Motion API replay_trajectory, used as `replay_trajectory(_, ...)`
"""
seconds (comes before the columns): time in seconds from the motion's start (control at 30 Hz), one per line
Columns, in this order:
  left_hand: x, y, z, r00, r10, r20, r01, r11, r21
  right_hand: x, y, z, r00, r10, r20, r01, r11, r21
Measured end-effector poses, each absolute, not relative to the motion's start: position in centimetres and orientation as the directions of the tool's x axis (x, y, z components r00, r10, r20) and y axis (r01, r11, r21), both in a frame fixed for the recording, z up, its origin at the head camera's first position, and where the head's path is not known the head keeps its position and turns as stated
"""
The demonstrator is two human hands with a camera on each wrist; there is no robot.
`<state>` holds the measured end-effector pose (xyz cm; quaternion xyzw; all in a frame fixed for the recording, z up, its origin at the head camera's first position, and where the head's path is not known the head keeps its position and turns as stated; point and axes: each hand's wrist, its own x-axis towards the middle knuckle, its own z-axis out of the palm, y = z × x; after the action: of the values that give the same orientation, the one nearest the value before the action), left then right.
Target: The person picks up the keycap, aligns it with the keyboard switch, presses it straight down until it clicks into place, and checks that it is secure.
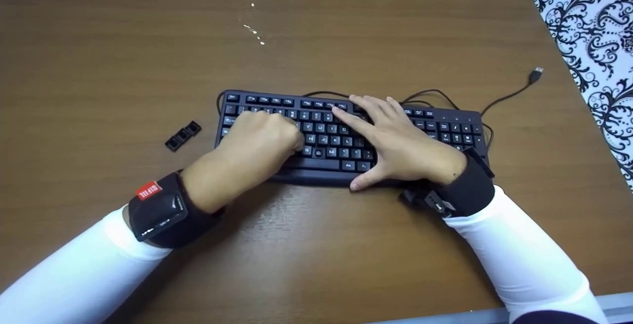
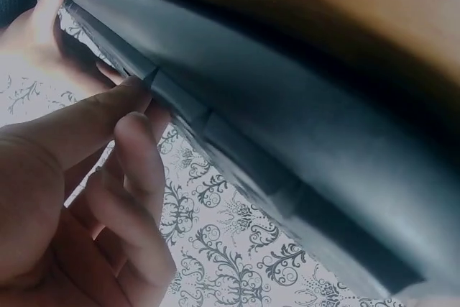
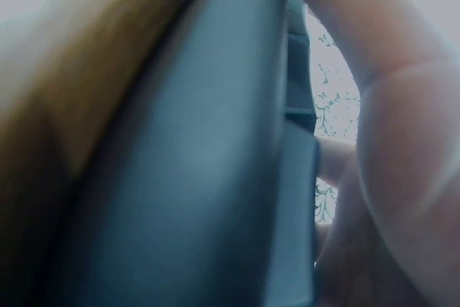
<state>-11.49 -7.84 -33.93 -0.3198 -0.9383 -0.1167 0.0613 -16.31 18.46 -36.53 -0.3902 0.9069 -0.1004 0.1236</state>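
A black keyboard [image 1: 316, 177] lies on the wooden table. My left hand [image 1: 264, 138] is over its left-middle keys, fingers curled, thumb and forefinger pinching at a keycap just above the front rim in the left wrist view. That keycap is mostly hidden by the fingers. To the right of this hand, one key spot [image 1: 318, 153] in the lower letter row shows a bare round socket. My right hand [image 1: 395, 138] rests spread across the keyboard's right-middle part, fingers toward the back edge and thumb at the front edge. Several loose black keycaps [image 1: 183, 136] lie in a short row left of the keyboard.
The keyboard cable [image 1: 435, 91] loops behind it, and its USB plug [image 1: 535, 75] lies at the back right. Small pale marks [image 1: 253, 31] dot the table [image 1: 148, 42]. A patterned black-and-white floor [image 1: 601, 67] shows beyond the right edge.
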Motion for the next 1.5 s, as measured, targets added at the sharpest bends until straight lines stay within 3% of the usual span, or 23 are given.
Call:
replay_trajectory(0.17,-11.5,-8.4,-33.1,-0.797,0.589,0.138,0.604,0.774,0.189,-16.3,18.4,-36.4,-0.666,-0.732,-0.145,-0.682,0.676,-0.279)
replay_trajectory(0.33,-11.7,-10.5,-31.9,-0.816,0.554,0.166,0.578,0.788,0.212,-16.4,18.6,-36.5,-0.671,-0.726,-0.15,-0.678,0.683,-0.273)
replay_trajectory(0.63,-11.5,-16.2,-31.5,-0.932,0.352,0.088,0.363,0.904,0.227,-16.5,18.5,-36.8,-0.67,-0.722,-0.174,-0.671,0.689,-0.274)
replay_trajectory(0.97,-11.3,-19.8,-33.4,-0.975,0.222,0.014,0.221,0.96,0.17,-16.5,18.6,-36.8,-0.672,-0.72,-0.175,-0.668,0.691,-0.277)
replay_trajectory(1.27,-11.0,-20.0,-34.2,-0.972,0.233,-0.018,0.229,0.965,0.13,-16.3,18.7,-36.6,-0.672,-0.719,-0.176,-0.669,0.692,-0.273)
replay_trajectory(1.5,-11.0,-20.0,-34.4,-0.968,0.249,0.041,0.252,0.96,0.123,-16.2,18.5,-36.5,-0.67,-0.722,-0.171,-0.671,0.688,-0.275)
